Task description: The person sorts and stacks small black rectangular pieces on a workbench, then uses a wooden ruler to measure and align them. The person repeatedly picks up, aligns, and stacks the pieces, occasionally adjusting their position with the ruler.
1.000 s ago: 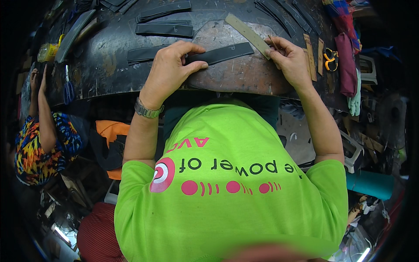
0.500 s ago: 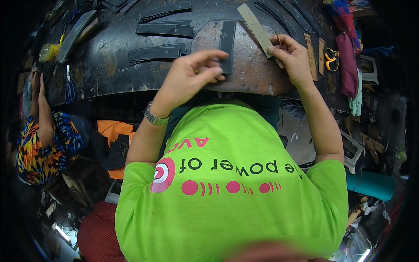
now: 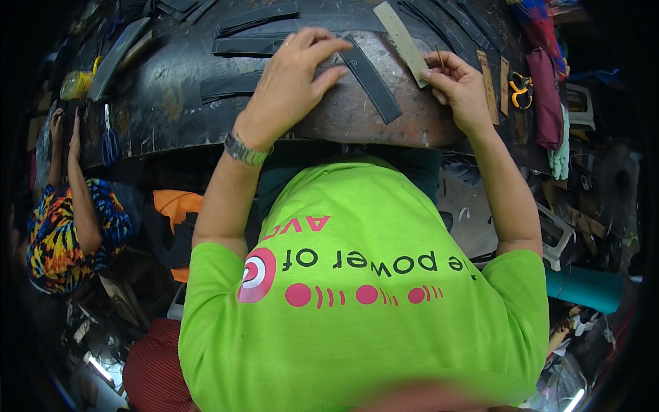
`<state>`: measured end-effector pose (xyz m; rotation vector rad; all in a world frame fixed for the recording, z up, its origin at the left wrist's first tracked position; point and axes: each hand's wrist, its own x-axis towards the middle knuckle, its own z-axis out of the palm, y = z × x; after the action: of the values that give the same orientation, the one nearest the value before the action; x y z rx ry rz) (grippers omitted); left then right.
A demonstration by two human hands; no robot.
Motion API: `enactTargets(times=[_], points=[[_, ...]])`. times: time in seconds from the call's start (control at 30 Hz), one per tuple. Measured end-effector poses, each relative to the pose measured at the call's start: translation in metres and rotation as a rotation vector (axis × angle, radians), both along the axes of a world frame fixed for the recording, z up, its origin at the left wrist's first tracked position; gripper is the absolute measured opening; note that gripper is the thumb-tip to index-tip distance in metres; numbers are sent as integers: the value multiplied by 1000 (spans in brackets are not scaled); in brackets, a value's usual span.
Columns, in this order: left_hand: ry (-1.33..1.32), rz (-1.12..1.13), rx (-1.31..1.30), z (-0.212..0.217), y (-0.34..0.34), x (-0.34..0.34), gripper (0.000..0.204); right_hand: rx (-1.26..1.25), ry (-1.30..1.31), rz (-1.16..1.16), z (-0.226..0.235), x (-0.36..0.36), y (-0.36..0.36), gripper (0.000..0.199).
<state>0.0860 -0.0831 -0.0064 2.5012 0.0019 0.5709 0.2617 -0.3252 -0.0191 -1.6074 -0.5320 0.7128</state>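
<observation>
My left hand (image 3: pixel 292 82) is over the dark table, thumb and forefinger apart. Its forefinger tip is at the upper end of a single black strip (image 3: pixel 374 82); I cannot tell whether they touch. That strip lies slanted on a worn brownish patch of the tabletop. At its right, my right hand (image 3: pixel 456 86) is closed, with the lower end of a flat beige strip (image 3: pixel 400 40) at its thumb and fingers. A thin dark stick (image 3: pixel 439 56) also sticks up from those fingers; its kind is unclear.
Stacks of black strips (image 3: pixel 257 19) lie at left and far right. Right of my hand are two narrow brown strips (image 3: pixel 488 88), orange-handled scissors (image 3: pixel 521 90) and maroon cloth (image 3: pixel 546 103). Blue-handled scissors (image 3: pixel 110 137) lie at left, near another person's hands (image 3: pixel 74 130).
The single black strip has turned from upright to slanted, its lower end swinging right. My left hand has moved up and left. My right hand has stayed almost still.
</observation>
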Motion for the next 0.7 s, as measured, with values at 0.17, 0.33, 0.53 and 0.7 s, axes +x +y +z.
enactTargets(times=[0.17, 0.33, 0.53, 0.7], points=[[-8, -21, 230, -11, 14, 29, 38, -10, 3, 22, 1, 1, -1, 27], [83, -120, 120, -11, 24, 34, 34, -23, -1, 24, 2, 1, -1, 28], [149, -85, 145, -9, 24, 33, 32, 6, 4, 9, 2, 1, 0, 23], [165, -86, -10, -2, 21, 31, 29, -32, -5, 36, 3, 1, -2, 26]])
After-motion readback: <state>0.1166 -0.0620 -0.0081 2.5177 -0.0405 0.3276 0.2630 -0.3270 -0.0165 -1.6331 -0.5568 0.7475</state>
